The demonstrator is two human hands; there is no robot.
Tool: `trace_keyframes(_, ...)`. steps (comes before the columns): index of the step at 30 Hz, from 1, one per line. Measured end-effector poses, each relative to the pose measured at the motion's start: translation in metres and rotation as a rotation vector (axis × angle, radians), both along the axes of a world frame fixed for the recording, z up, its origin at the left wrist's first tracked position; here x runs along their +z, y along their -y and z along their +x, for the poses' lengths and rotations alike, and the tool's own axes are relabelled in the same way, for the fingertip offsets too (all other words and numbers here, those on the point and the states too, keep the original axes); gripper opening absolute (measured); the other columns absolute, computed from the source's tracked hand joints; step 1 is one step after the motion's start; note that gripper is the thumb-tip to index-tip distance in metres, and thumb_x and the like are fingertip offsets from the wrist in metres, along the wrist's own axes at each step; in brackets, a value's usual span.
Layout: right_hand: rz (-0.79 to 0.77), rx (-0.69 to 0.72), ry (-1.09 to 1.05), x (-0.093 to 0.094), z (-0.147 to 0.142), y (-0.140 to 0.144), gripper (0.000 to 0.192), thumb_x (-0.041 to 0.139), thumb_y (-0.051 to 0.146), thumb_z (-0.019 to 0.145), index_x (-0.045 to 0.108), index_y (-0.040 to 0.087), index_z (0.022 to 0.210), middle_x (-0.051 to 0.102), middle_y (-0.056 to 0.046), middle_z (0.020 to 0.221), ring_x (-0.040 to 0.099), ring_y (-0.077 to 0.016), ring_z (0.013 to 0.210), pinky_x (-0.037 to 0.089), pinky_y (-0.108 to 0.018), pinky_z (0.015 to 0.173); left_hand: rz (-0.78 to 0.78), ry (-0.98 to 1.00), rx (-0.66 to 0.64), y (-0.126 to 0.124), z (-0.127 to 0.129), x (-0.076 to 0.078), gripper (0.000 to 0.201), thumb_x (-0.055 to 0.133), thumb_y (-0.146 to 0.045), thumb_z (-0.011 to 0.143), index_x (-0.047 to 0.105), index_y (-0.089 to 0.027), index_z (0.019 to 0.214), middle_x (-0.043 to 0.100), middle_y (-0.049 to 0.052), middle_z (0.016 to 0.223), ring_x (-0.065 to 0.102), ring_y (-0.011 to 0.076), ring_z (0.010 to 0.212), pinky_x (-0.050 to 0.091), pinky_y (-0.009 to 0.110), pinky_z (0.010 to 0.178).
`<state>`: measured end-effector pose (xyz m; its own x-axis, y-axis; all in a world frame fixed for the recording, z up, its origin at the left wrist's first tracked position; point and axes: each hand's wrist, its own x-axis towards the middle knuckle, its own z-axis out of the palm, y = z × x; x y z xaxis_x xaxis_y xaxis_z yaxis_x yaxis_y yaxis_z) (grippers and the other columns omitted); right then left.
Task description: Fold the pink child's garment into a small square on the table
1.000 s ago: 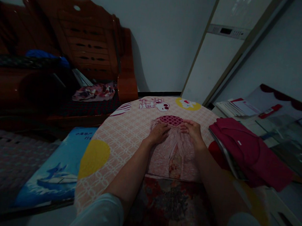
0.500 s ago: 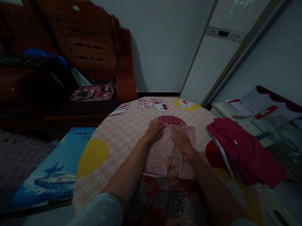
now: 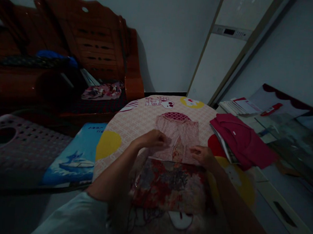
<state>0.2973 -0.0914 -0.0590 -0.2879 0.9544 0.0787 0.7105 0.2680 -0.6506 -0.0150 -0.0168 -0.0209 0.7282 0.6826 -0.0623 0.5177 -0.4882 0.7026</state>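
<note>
A garment [image 3: 168, 186] lies on the round table [image 3: 135, 121]. Its near part has a red and grey pattern, and the far part shows a pale pink side [image 3: 168, 132] with a narrow patterned wedge at its middle. My left hand [image 3: 155, 138] is over the left side of the pink part, fingers curled in and nothing visible in them. By the right edge of the pink part is my right hand [image 3: 203, 157], its fingers loosely bent and apart. Whether its fingertips touch the cloth I cannot tell.
At the table's right edge lies a folded magenta garment [image 3: 242, 138] on some papers. A glass-topped cabinet [image 3: 282, 135] stands beyond it. To the left are a blue printed bag [image 3: 76, 158], a pink woven basket [image 3: 32, 144] and a wooden sofa [image 3: 97, 49].
Both hands have come off the far end of the pink cloth and moved nearer to me. My right hand has also shifted outward. More of the patterned near part is visible.
</note>
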Motion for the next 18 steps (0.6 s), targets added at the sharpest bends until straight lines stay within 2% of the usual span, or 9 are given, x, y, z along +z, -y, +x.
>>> trace_keyframes(2, -0.015, 0.024, 0.066, 0.000, 0.002, 0.020, 0.023, 0.065, 0.022, 0.079, 0.073, 0.015, 0.099, 0.075, -0.011, 0.097, 0.070, -0.0231, 0.085, 0.054, -0.032, 0.078, -0.034, -0.028, -0.092, 0.030, -0.002, -0.003, 0.016, 0.062, -0.024, 0.076, 0.071, -0.017, 0.088, 0.069, -0.002, 0.079, 0.061, 0.0139, 0.073, 0.041, 0.021, 0.066)
trace_keyframes(6, 0.066, 0.094, 0.248, -0.004, 0.001, 0.041, 0.029, 0.072, 0.022, 0.076, 0.070, 0.013, 0.103, 0.072, -0.013, 0.102, 0.066, -0.0249, 0.095, 0.049, -0.034, 0.085, 0.065, -0.145, -0.013, 0.069, -0.002, -0.012, 0.029, 0.067, -0.020, 0.072, 0.066, -0.017, 0.101, 0.070, 0.003, 0.098, 0.063, 0.0183, 0.087, 0.043, 0.024, 0.073)
trace_keyframes(9, 0.051, 0.100, 0.392, -0.004, -0.007, 0.040, 0.030, 0.075, 0.022, 0.074, 0.068, 0.014, 0.102, 0.071, -0.011, 0.102, 0.064, -0.0241, 0.097, 0.045, -0.032, 0.086, 0.152, -0.273, 0.021, 0.076, 0.006, -0.016, 0.032, 0.070, -0.023, 0.073, 0.063, -0.017, 0.103, 0.069, 0.007, 0.104, 0.062, 0.0223, 0.096, 0.043, 0.027, 0.078)
trace_keyframes(12, -0.068, 0.105, 0.489, 0.005, -0.017, 0.032, 0.024, 0.077, 0.025, 0.072, 0.068, 0.018, 0.093, 0.071, -0.007, 0.092, 0.063, -0.0212, 0.087, 0.041, -0.027, 0.073, 0.184, -0.389, -0.007, 0.074, 0.016, -0.016, 0.024, 0.069, -0.028, 0.076, 0.061, -0.018, 0.097, 0.068, 0.005, 0.095, 0.061, 0.0212, 0.087, 0.041, 0.027, 0.072)
trace_keyframes(15, -0.216, 0.103, 0.495, 0.019, -0.026, 0.024, 0.015, 0.078, 0.025, 0.068, 0.066, 0.018, 0.074, 0.067, -0.002, 0.074, 0.060, -0.0166, 0.071, 0.034, -0.024, 0.060, 0.222, -0.430, -0.100, 0.072, 0.022, -0.013, 0.016, 0.067, -0.031, 0.077, 0.060, -0.018, 0.085, 0.066, 0.003, 0.090, 0.058, 0.0186, 0.081, 0.038, 0.027, 0.068)
trace_keyframes(18, -0.259, 0.134, 0.473, 0.028, -0.029, 0.023, 0.017, 0.077, 0.021, 0.066, 0.061, 0.017, 0.063, 0.061, 0.000, 0.064, 0.055, -0.0138, 0.063, 0.030, -0.024, 0.056, 0.236, -0.412, -0.112, 0.076, 0.022, -0.010, 0.014, 0.065, -0.030, 0.076, 0.060, -0.018, 0.082, 0.065, 0.003, 0.088, 0.056, 0.0174, 0.078, 0.037, 0.026, 0.066)
